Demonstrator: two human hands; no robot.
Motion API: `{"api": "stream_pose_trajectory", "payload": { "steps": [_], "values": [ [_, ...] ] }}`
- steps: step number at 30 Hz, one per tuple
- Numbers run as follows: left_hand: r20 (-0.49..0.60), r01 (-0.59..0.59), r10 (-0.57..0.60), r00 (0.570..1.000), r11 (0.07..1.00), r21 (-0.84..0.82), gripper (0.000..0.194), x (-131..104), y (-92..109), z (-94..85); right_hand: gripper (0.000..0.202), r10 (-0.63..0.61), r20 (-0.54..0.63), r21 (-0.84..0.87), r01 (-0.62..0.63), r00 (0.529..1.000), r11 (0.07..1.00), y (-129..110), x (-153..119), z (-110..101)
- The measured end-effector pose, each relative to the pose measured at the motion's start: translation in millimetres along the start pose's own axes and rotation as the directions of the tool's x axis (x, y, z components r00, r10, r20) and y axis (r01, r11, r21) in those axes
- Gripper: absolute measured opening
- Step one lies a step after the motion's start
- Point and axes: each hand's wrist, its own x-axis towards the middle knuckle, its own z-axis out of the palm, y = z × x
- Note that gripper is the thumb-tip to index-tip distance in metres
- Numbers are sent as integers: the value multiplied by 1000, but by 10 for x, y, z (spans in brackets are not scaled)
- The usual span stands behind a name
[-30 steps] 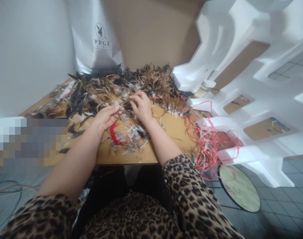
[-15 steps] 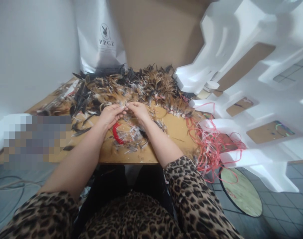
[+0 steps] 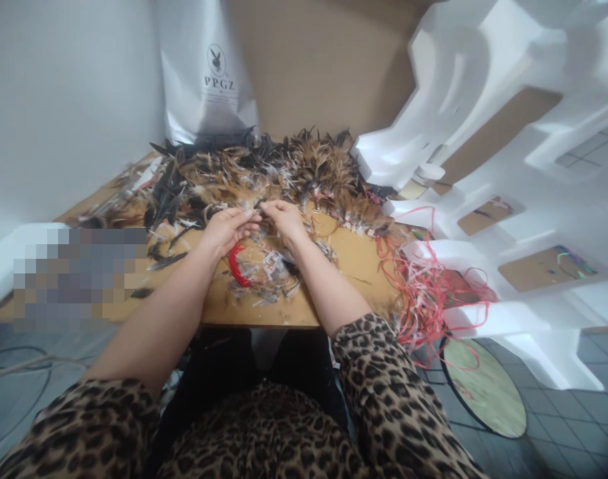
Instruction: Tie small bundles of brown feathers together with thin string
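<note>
Above the table's middle, my left hand is closed in a pinch, its fingertips on brown feathers that fan out beyond them. My right hand is closed just beside it, thumb and forefinger together; what lies in that pinch is too small to make out. Behind both hands spreads a pile of brown and black feathers. Below them on the table lie a curved red strip and a scatter of pale feather scraps and bits of clear plastic.
Tangled red strings hang over the table's right side. White foam pieces stand at the right, near a small white-lidded jar. A silver bag leans at the back. A round green-topped stool is on the floor.
My right hand has drawn slightly away from the left, so the fingertips are a little apart. The whole view has shifted slightly.
</note>
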Motion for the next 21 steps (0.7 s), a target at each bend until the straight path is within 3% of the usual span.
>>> {"api": "stream_pose_trajectory", "payload": {
  "steps": [2,6,11,21],
  "values": [
    [-34,17,-18,999,999,-28,15,19,0,-23,18,-74,-15,-55,73,997,996,-24,9,-28],
    [-46,61,-63,997,997,-39,11,35,0,-35,22,-159,68,-153,168,985,974,-52,7,-59],
    [-15,88,-89,996,995,-46,8,26,-3,-19,22,-206,142,-241,236,968,942,6,25,-55],
    [27,85,-86,996,995,48,8,0,-10,7,22,-249,171,-303,292,953,907,58,25,-34]
  ]
}}
